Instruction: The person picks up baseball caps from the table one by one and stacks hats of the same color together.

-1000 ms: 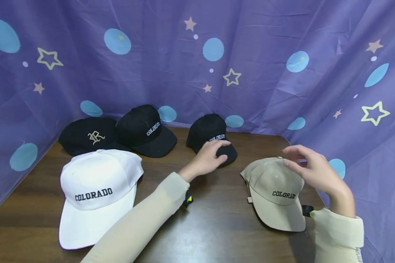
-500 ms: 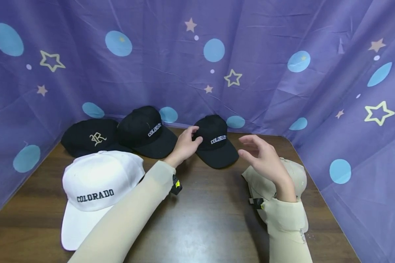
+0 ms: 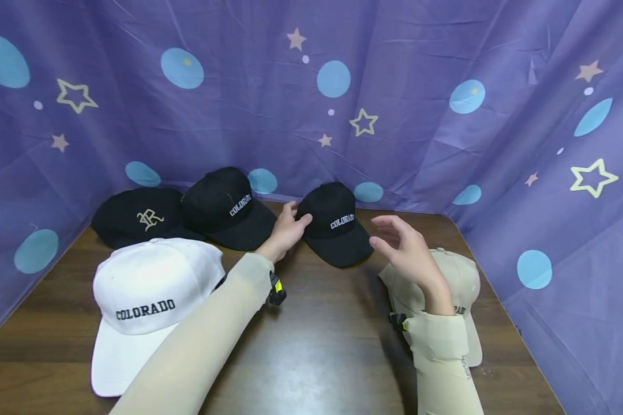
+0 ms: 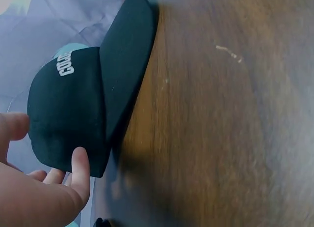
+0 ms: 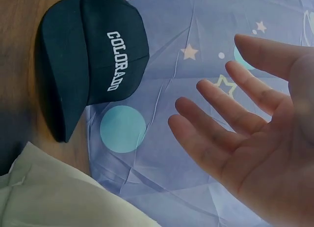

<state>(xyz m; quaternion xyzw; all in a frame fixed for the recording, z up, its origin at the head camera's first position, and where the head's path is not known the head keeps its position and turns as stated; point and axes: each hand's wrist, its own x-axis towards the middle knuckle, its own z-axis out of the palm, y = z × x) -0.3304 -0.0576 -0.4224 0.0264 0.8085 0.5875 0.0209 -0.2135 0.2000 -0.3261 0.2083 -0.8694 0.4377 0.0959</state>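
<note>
A black baseball cap [image 3: 336, 222] with white COLORADO lettering stands on the table at the back, its brim pointing toward the front right. At its left side is my left hand [image 3: 286, 233], thumb and fingers spread; in the left wrist view its fingers [image 4: 80, 163] overlap the crown's edge, and I cannot tell whether they press on it. My right hand [image 3: 406, 248] hovers to the right of that cap, fingers loosely bent and holding nothing. Below it sits a beige cap [image 3: 462, 282], partly hidden by the right hand and sleeve.
On the left, a white cap [image 3: 153, 288] stands in front of a black cap with a gold letter [image 3: 135, 216] and another black COLORADO cap [image 3: 223, 202]. Behind the wooden table [image 3: 311, 351] hangs a purple curtain [image 3: 270, 115] with stars and blue dots.
My left hand has moved from over the black cap's brim to its left side. The right hand has come left from above the beige cap toward the black cap.
</note>
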